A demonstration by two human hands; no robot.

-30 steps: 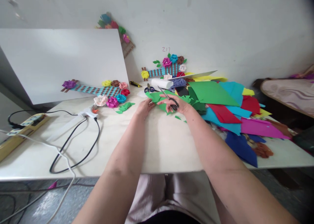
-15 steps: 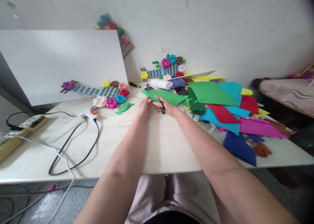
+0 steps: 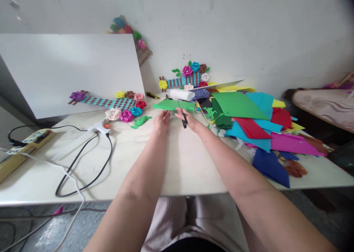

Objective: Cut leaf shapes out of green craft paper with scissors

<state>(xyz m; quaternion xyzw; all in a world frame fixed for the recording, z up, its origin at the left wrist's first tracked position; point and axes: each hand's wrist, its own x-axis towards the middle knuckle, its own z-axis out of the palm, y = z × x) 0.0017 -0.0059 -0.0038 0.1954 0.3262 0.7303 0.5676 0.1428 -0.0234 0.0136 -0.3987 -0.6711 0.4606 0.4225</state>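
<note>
Scissors with black handles and metal blades (image 3: 184, 123) are loosely gripped in the right hand (image 3: 191, 123). Left hand (image 3: 162, 121), pinch indeterminable, is at the flat green sheet (image 3: 170, 104) before the white roll (image 3: 181, 94).

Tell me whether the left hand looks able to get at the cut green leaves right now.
Probably yes: the green leaves lie on the table just left of the left hand, and nothing visible stands between them.

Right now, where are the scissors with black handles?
In the head view, the black-handled scissors are in the right hand, near the middle, right of the left hand and by the green sheet.
</note>
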